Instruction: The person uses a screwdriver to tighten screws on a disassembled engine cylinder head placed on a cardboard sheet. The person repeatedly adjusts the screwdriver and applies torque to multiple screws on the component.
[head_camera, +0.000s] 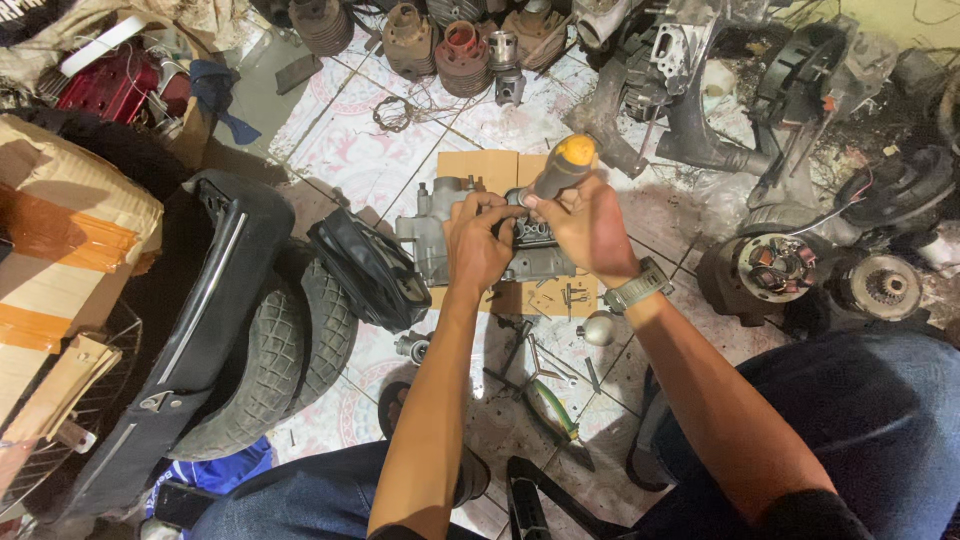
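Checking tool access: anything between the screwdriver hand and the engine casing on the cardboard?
Nothing visible. The right hand holds the orange-handled screwdriver down onto the engine casing; the left hand rests on the casing beside it.

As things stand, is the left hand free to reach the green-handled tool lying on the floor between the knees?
Probably not at once: the left hand is gripping the grey engine casing. The green-handled tool itself lies uncovered on the tiles, with nothing on top of it.
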